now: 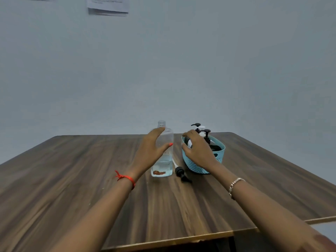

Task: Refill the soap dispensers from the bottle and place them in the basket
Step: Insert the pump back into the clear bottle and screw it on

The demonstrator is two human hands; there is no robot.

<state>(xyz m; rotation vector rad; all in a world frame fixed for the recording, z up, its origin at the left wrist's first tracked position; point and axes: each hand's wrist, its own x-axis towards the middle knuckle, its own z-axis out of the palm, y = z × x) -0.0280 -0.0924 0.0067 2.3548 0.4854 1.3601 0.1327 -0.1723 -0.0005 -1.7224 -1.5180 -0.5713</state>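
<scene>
Bottle (163, 151) looks light, slick, nearly empty: take mid-body; left hand (151, 151) spread open beside it, right hand (197, 151) cupping something unclear in basket (200, 166)

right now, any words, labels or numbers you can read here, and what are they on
None can be read.
Papers on the wall: printed lines, too blurred to read.
Bottle: clear, no label shows; the reddish patch near its base is not legible as text.
Basket and dispensers: no print visible.
</scene>
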